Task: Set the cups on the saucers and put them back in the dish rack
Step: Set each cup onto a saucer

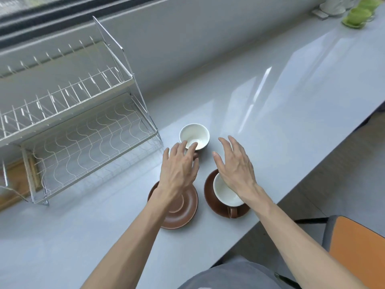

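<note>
Your left hand is spread open with its fingertips at the near rim of the loose cup, which stands upright on the grey worktop just beside the dish rack, while the empty saucer lies under your wrist. Your right hand hovers open with fingers splayed and nothing in it, above the second cup, which already sits on its own saucer with the handle towards you. Both tiers of the rack are bare
</note>
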The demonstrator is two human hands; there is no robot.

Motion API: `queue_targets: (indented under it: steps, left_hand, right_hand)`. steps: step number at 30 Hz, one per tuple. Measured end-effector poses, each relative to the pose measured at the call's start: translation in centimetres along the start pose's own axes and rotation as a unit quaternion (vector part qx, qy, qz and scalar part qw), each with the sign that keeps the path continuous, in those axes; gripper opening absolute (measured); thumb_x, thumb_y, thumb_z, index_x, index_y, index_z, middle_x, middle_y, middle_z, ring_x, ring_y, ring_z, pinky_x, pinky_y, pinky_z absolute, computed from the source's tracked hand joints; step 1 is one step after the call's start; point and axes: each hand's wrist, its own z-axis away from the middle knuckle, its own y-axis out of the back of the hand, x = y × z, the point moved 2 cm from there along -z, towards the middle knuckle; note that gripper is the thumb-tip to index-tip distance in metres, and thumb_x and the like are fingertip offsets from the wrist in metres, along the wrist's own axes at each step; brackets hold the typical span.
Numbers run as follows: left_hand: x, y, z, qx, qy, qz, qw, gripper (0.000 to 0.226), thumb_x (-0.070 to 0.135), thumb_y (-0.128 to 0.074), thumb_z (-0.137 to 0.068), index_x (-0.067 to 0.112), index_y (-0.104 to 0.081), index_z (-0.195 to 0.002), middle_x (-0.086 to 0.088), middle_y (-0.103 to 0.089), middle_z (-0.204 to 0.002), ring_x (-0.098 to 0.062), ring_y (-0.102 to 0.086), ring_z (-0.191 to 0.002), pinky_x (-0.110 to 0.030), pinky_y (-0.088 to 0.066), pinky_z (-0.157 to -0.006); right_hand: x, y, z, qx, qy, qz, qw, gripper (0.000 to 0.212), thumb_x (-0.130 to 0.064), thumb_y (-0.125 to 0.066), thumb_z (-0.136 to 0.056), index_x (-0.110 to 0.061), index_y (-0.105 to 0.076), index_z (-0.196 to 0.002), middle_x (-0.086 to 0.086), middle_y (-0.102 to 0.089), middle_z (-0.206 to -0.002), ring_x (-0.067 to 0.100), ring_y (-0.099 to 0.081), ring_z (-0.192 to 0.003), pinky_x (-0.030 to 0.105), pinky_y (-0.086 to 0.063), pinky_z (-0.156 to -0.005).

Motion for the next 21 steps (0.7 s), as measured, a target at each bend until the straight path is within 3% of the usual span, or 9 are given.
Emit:
queue_targets:
  steps: [7, 10, 14, 21]
  left_hand:
    - [-1.9, -1.7, -3.0, -0.019, 0.046, 0.003, 0.999, 0.051, 0.037, -0.046, -0.1, 0.02, -0.041, -0.148, -0.011, -0.044, -0.153, -0.031, -0.045, -0.136, -0.047, -0.034, -0.11]
    - [-2.3, -2.5, -4.3, -0.025, 0.093, 0.081, 0.992, 0.055, 0.037, -0.047, -0.1, 0.019, -0.037, -0.151, -0.012, -0.042, -0.155, -0.033, -0.047, -0.135, -0.046, -0.037, -0.108]
    - [-2.7, -3.2, -5.9, -0.027, 0.185, 0.245, 0.952, 0.06, 0.039, -0.047, -0.101, 0.021, -0.03, -0.155, -0.004, -0.039, -0.159, -0.026, -0.046, -0.138, -0.037, -0.038, -0.106]
    - [-3.3, -4.6, -7.3, -0.067, 0.272, 0.342, 0.897, 0.059, 0.041, -0.046, -0.1, 0.022, -0.031, -0.154, -0.009, -0.048, -0.151, -0.031, -0.051, -0.132, -0.04, -0.041, -0.108]
  right_hand:
    - [-1.4, -2.2, -3.8, -0.028, 0.01, -0.032, 0.999, 0.052, -0.044, -0.043, -0.099, -0.025, -0.036, -0.147, 0.008, -0.026, -0.158, 0.025, -0.026, -0.144, 0.045, -0.036, -0.109]
    - [-1.7, -3.0, -5.2, -0.04, 0.005, -0.052, 0.998, 0.052, -0.045, -0.043, -0.099, -0.027, -0.035, -0.147, 0.005, -0.024, -0.159, 0.023, -0.025, -0.144, 0.046, -0.041, -0.105]
    - [-2.1, -3.9, -6.8, -0.046, 0.001, -0.071, 0.996, 0.054, -0.043, -0.043, -0.099, -0.028, -0.031, -0.149, 0.005, -0.024, -0.159, 0.024, -0.028, -0.142, 0.043, -0.044, -0.1]
    - [-2.3, -5.2, -8.5, -0.08, -0.036, -0.14, 0.986, 0.061, -0.041, -0.045, -0.099, -0.023, -0.022, -0.153, 0.006, -0.03, -0.155, 0.026, -0.043, -0.134, 0.038, -0.038, -0.102]
